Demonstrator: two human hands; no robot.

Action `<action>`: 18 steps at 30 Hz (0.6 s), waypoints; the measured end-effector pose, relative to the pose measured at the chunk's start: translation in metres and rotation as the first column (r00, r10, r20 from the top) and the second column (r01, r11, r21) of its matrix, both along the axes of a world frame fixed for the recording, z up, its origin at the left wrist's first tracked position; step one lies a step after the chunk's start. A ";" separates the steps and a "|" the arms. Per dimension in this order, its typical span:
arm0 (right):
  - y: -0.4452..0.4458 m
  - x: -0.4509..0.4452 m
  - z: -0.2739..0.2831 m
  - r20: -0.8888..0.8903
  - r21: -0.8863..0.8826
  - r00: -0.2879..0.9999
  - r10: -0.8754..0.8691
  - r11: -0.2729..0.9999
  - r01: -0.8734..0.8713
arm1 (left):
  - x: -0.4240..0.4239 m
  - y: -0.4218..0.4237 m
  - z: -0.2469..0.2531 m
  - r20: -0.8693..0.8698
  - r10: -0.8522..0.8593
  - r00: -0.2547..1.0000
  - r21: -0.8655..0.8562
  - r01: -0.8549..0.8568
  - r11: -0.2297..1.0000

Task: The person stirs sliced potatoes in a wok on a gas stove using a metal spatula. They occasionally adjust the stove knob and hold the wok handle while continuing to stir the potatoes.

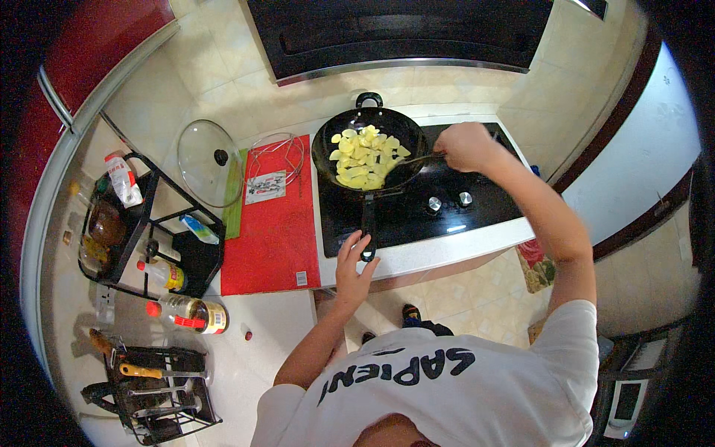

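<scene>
A black wok (410,128) stands on the left part of a black glass cooktop (486,218). Pale yellow slices, perhaps potato, lie in it as a loose heap (366,153). My right hand (466,148), right of the wok, is closed around the handle of a metal spatula (419,160), whose blade end is among the slices at the heap's right side. My left hand (355,274) is at the end of the wok's black handle (368,223), fingers spread and curved beside it; whether they touch it I cannot tell.
Left of the cooktop, a red mat (268,240) bears a wire rack (299,156). A glass lid (206,167) leans on the wall. Further left are a black shelf (148,218) with bottles, an oil bottle (195,315) and a utensil rack (167,391). A range hood (402,33) hangs above.
</scene>
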State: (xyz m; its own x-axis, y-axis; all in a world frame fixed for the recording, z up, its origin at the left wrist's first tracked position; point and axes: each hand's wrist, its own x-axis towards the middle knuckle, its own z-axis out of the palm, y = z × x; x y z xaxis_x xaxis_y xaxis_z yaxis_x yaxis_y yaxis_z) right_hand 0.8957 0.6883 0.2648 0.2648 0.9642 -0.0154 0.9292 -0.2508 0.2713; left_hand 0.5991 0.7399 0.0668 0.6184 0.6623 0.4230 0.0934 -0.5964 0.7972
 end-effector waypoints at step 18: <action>0.054 0.003 -0.041 -0.165 0.153 0.971 0.174 0.977 -0.149 | 0.023 0.004 0.014 -0.141 0.056 0.988 0.223 -0.023 0.974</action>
State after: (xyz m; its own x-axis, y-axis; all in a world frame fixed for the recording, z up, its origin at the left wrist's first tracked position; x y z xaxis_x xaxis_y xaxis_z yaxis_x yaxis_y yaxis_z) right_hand 0.8990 0.7428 0.2238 0.1107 0.9898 0.0892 0.9905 -0.1173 0.0722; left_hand 0.6216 0.7438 0.0811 0.6593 0.5880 0.4685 0.2260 -0.7493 0.6224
